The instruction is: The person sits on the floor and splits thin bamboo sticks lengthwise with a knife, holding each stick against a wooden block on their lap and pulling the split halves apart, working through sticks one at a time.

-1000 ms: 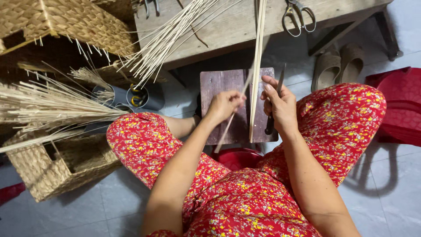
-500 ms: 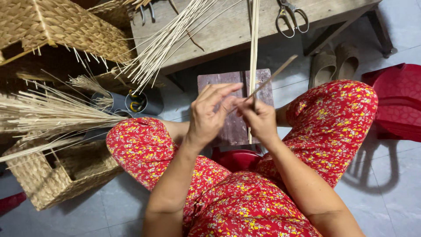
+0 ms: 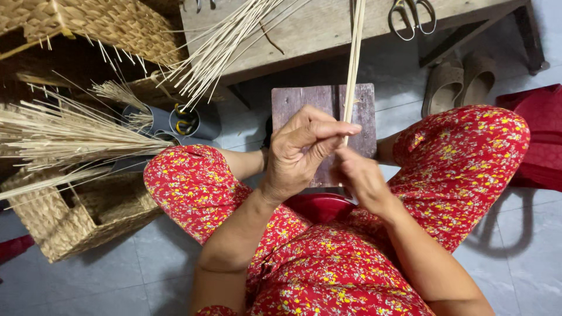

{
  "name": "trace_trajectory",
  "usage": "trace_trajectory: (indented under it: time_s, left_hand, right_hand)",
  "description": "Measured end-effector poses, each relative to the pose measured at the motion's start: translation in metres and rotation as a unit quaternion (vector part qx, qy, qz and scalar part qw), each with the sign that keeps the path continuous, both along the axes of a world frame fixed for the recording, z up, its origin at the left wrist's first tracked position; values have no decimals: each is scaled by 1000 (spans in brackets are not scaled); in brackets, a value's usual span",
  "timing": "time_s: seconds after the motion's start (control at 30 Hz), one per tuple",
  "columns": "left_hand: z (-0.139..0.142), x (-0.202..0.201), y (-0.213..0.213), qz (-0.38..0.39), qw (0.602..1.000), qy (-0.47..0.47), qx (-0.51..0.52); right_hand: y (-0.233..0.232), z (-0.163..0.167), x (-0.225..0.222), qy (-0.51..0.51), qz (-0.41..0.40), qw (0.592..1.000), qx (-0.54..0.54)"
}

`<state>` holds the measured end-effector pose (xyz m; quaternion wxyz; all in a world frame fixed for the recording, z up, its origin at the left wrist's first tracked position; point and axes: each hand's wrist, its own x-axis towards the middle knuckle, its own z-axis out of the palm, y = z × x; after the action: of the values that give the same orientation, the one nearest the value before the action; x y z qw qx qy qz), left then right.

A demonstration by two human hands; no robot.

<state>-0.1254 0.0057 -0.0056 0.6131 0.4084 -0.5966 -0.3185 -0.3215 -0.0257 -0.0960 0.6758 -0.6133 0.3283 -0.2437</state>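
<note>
A long pale cane strip [image 3: 353,64] runs straight up from between my hands to the top of the view. My left hand [image 3: 301,152] pinches its lower end between thumb and forefinger. Just below and to the right, my right hand [image 3: 362,175] is curled close against the left one; what it grips is hidden. Both hands hover over a dark wooden block [image 3: 328,117] that stands on the floor between my knees. I sit low in red flowered trousers [image 3: 456,158].
A wooden bench [image 3: 316,29] at the top carries a bundle of cane sticks [image 3: 222,47] and scissors [image 3: 413,14]. Woven baskets [image 3: 76,216] and loose reeds [image 3: 70,134] lie at the left. Sandals [image 3: 459,79] and a red stool [image 3: 541,134] are at the right.
Both hands rose off the wooden block and came together around the strip's lower end. The thin blade-like stick seen in my right hand earlier is no longer visible.
</note>
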Motion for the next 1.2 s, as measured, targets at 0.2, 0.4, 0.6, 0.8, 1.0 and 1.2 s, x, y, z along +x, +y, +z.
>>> trace_trajectory:
  time_s: [0.2, 0.4, 0.6, 0.8, 1.0, 1.2]
  left_hand:
    - [-1, -10, 4, 18, 999, -37, -23]
    - [-2, -12, 3, 9, 999, -41, -16]
    - [-6, -13, 2, -34, 999, -29, 1]
    - [-3, -10, 7, -47, 998, -41, 8]
    - [3, -8, 8, -64, 996, -58, 7]
    - [10, -7, 13, -68, 995, -68, -2]
  right_hand:
    - [10, 54, -28, -237, -89, 966, 59]
    - [24, 83, -29, -265, -54, 960, 78]
    - [29, 84, -37, -220, -39, 970, 99]
    - [30, 80, -47, -256, -16, 951, 173]
    - [23, 72, -52, -321, 26, 909, 263]
    - [22, 68, -58, -306, 32, 911, 275]
